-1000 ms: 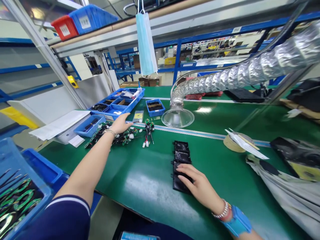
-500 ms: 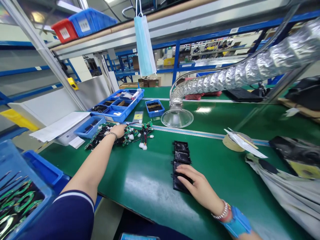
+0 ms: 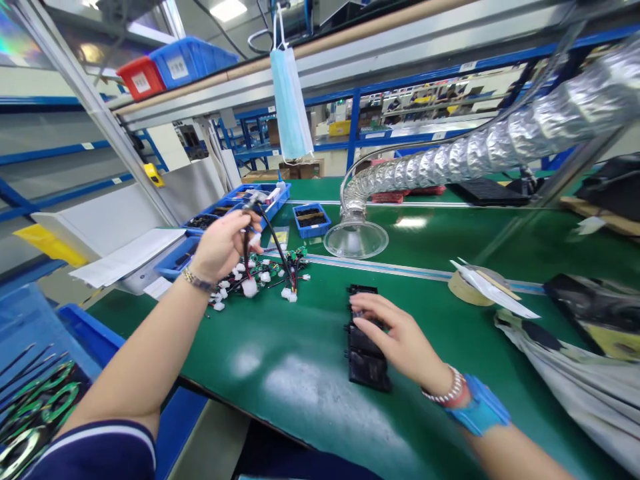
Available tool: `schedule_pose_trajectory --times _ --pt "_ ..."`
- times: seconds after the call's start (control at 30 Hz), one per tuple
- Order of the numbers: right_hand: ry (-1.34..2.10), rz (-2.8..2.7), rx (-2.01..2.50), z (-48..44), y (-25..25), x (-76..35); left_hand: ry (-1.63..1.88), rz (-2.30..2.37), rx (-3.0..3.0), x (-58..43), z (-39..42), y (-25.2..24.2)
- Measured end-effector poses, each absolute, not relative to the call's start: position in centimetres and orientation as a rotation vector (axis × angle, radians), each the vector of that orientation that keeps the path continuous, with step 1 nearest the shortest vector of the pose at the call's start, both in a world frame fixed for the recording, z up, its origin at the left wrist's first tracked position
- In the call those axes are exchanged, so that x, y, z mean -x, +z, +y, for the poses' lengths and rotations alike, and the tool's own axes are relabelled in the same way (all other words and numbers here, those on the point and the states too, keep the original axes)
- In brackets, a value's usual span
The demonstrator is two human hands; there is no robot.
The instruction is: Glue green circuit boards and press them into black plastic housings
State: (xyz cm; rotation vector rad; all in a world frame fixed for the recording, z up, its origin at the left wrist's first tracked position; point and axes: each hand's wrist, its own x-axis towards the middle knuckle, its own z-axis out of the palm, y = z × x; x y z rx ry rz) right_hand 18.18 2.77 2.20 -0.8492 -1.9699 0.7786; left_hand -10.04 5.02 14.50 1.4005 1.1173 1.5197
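My left hand (image 3: 227, 240) is raised above a pile of wire harnesses (image 3: 257, 272) with white connectors and green parts. Its fingers are closed on a wire harness (image 3: 270, 230) whose dark cables hang down over the pile. A row of black plastic housings (image 3: 369, 365) lies on the green table to the right. Over the upper part of that row is my right hand (image 3: 397, 333), thumb and fingers apart, with nothing seen in its grasp. The fingertips are at the housings; whether they touch is unclear.
A clear fume hood (image 3: 356, 240) on a silver duct (image 3: 450, 160) hangs behind the housings. Blue parts trays (image 3: 311, 220) stand at the back left. A tape roll (image 3: 467, 288) and grey cloth (image 3: 560, 380) lie right. A blue bin (image 3: 35, 327) with wired rings is at lower left.
My left hand has risen from the pile with a wire harness in it. My right hand has moved up along the row, uncovering the nearest housing.
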Motion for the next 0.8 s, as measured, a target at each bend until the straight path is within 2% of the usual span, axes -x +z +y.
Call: schedule_pose_trajectory --times 0.2,0.27,0.37,0.43,0.5,0.67,0.73,0.8 --pt "1.216 -1.731 0.649 2.1 5.2 -15.0 1.076 0.888 -1.262 2.6 1.6 10.0" --pt "1.12 -1.697 0.726 1.7 5.0 -15.0 1.047 0.864 -1.208 1.4 1.0 8.6" --pt "0.757 -1.686 0.923 0.9 4.3 -16.0 1.173 0.908 -1.086 0.0 0.2 7.5" --pt "0.631 -1.736 0.961 0.5 4.0 -16.6 1.24 0.903 -1.027 -0.8 -0.3 7.3" --pt "0.66 -1.795 0.921 0.4 4.0 -16.9 1.194 0.848 -1.03 -1.5 -0.8 7.2" --pt "1.054 -1.909 0.85 0.6 4.6 -18.5 0.929 0.884 -1.229 -1.0 -1.5 6.7" --pt "0.946 -2.002 0.912 0.2 4.2 -20.2 0.848 1.025 -1.429 0.2 -1.7 5.8" --pt "0.699 -2.183 0.912 -0.6 3.1 -22.1 0.688 1.098 -1.723 1.3 -1.8 4.6"
